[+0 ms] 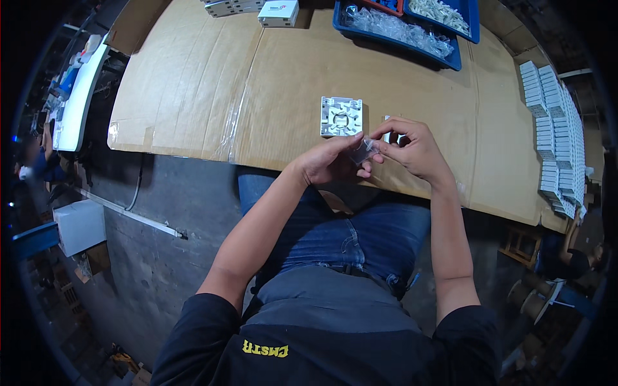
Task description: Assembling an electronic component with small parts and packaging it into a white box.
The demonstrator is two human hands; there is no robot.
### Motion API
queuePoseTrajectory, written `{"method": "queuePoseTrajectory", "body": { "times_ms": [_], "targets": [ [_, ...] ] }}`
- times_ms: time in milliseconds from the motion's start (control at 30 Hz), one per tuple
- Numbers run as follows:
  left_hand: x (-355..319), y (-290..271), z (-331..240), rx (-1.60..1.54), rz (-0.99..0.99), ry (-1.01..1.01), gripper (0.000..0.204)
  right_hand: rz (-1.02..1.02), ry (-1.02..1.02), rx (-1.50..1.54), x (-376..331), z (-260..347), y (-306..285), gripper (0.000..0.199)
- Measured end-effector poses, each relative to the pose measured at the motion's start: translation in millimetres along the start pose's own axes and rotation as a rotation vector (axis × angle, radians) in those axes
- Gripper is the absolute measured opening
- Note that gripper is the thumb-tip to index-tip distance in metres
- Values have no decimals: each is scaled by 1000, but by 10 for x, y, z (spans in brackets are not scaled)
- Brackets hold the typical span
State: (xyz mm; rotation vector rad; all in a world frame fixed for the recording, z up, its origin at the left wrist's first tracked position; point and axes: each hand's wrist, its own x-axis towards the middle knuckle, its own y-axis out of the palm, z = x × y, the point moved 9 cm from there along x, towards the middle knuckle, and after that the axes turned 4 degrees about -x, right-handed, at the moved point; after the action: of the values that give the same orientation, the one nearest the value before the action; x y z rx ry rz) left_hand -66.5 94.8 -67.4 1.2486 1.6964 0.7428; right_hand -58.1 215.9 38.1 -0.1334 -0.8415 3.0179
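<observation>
A small clear plastic bag [364, 152] is held between my two hands at the near edge of the table; what is inside it is too small to make out. My left hand [329, 157] is closed on its left side, thumb on top. The fingertips of my right hand [415, 149] pinch its upper right side. Just beyond lies a white square plastic housing [342, 117] with a round pattern in its middle. Another white piece [387, 119] lies behind my right hand, mostly covered by the fingers.
Brown cardboard [296, 71] covers the table. At the far side stand blue trays [393, 48] of clear bags and small pale parts, with white boxes [279, 13] to their left. Stacked white pieces [550, 138] line the right edge. People work at both sides.
</observation>
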Motion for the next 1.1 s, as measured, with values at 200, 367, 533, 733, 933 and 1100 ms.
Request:
{"method": "queuePoseTrajectory", "body": {
  "times_ms": [200, 367, 533, 733, 933, 1100],
  "targets": [
    [11, -60, 5, 10, -5, 10, 49, 93, -8, -53, 82, 21, -19, 12],
    [11, -52, 4, 78, -14, 7, 45, 244, -44, 23, 139, 63, 82, 7],
    [-9, -73, 44, 16, 10, 46, 43, 342, 60, 70, 113, 63, 228, 6],
    [22, -78, 42, -50, 70, 53, 42, 430, -34, -53, 75, 31, 291, 25],
    [21, -121, 16, -60, 50, 40, 34, 442, -10, -44, 56, 116, 449, 44],
    [-7, -18, -44, -65, 71, 53, 32, 448, 74, 3, 64, 58, 434, 49]
  ]
}}
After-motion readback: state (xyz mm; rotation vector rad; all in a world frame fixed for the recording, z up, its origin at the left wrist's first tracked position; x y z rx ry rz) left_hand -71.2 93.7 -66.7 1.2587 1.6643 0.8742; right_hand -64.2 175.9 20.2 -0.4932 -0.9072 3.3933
